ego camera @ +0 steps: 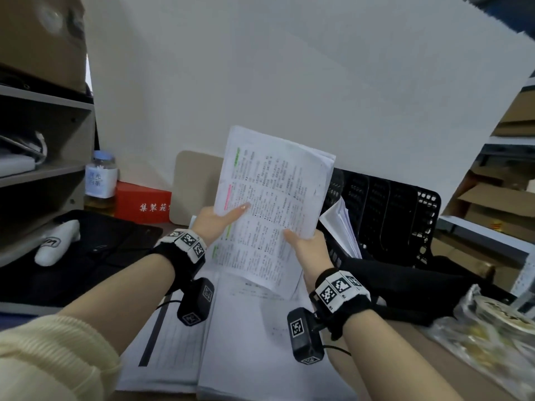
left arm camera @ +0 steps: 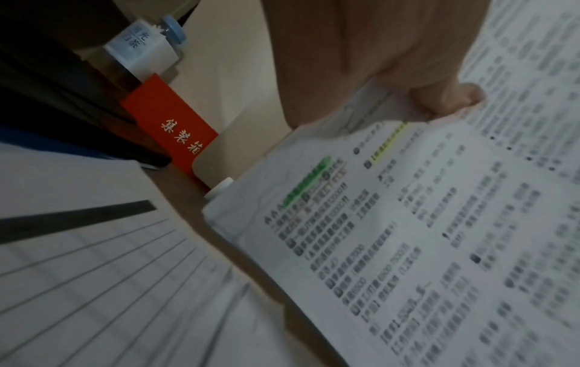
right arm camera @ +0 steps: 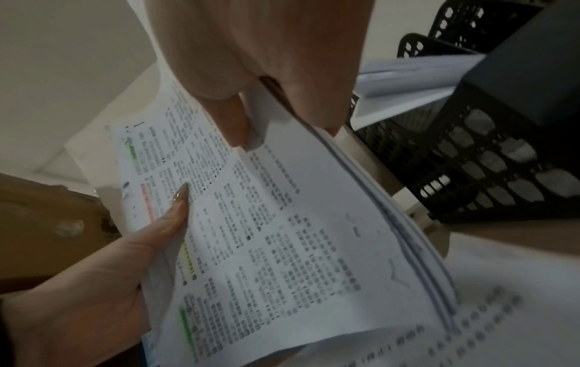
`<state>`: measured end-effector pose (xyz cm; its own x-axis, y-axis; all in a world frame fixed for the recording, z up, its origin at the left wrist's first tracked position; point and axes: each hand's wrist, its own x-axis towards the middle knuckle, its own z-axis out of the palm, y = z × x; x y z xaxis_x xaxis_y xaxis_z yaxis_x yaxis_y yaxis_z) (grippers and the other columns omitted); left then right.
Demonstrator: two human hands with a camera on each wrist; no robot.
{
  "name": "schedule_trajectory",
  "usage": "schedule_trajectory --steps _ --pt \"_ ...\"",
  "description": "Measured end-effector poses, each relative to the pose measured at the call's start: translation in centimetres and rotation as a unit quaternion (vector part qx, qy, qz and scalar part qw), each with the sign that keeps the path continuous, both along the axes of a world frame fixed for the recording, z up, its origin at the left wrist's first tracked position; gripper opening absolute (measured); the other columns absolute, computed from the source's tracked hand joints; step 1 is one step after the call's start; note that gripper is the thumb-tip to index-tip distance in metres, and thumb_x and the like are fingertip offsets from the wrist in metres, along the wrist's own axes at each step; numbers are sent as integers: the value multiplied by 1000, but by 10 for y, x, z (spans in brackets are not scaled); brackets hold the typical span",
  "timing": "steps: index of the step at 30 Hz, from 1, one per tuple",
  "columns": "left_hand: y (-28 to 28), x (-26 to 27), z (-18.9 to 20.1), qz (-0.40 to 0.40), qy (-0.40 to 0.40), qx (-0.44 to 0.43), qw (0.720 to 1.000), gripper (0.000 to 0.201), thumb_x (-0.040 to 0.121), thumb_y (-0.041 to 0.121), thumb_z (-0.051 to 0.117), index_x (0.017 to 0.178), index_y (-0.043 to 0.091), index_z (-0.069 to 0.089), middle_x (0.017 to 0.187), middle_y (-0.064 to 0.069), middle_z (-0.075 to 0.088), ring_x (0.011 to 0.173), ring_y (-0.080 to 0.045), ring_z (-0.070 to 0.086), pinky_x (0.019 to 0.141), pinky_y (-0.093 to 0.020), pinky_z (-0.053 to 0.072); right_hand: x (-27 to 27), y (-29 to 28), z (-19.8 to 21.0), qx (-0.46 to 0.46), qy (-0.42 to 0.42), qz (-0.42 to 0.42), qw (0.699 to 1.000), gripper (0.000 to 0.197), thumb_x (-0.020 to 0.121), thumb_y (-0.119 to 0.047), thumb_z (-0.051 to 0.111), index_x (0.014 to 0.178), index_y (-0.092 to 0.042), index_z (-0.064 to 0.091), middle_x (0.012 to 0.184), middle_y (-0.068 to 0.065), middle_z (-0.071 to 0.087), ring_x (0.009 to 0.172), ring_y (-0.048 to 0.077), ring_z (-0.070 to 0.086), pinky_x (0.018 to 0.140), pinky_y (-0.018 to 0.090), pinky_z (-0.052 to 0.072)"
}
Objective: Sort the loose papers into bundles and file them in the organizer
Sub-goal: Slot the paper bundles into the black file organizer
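While one stack of sheets already stands in the front slot of the black organizer (ego camera: 388,209), we hold a bundle of printed pages (ego camera: 269,204) raised above the tabletop (ego camera: 428,357), just left of that organizer. Our left hand (ego camera: 214,221) pinches its left edge, thumb across the print; our right hand (ego camera: 307,244) pinches the lower right corner. Loose papers (ego camera: 246,342) on the tabletop beneath remain unsorted, so we judge the task partway done.
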<state>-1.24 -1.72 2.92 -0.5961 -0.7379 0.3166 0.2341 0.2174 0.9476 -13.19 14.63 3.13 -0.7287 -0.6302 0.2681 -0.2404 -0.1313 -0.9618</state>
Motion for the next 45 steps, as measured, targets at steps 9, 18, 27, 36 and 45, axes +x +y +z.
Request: schedule_trajectory --steps 9,18,27,36,45 --pt "30 -27 66 -24 76 -63 995 48 80 38 76 120 11 66 113 -1 71 102 -16 69 94 -39 54 -10 38 22 -57 47 -64 995 19 94 -12 58 114 -12 60 107 1 68 100 20 66 87 35 55" --pt "126 -83 99 -60 123 -218 966 82 81 48 71 148 29 29 151 4 34 136 -8 35 113 -36 32 -16 89 58 -231 108 -289 923 34 100 -16 48 133 -10 51 109 -11 59 107 8 55 89 14 39" --pt "238 -124 100 -390 -40 -174 903 64 99 50 39 154 33 13 161 6 19 148 -14 16 110 -26 15 -39 138 59 -222 98 -333 911 45 102 -33 41 146 -25 40 139 3 53 119 11 55 64 -2 45" --pt "250 -148 118 -412 -82 -99 902 63 98 57 18 155 29 10 162 2 12 149 -19 14 117 -50 14 -91 141 49 -165 66 -329 928 44 102 -6 36 144 -19 44 132 10 55 101 11 53 48 -1 42" --pt "217 -204 116 -371 -26 -12 928 63 99 57 21 154 26 18 160 0 22 147 -19 20 117 -45 16 -153 108 55 -46 136 -307 941 58 94 13 33 145 -14 41 123 -2 49 109 8 45 54 -6 37"
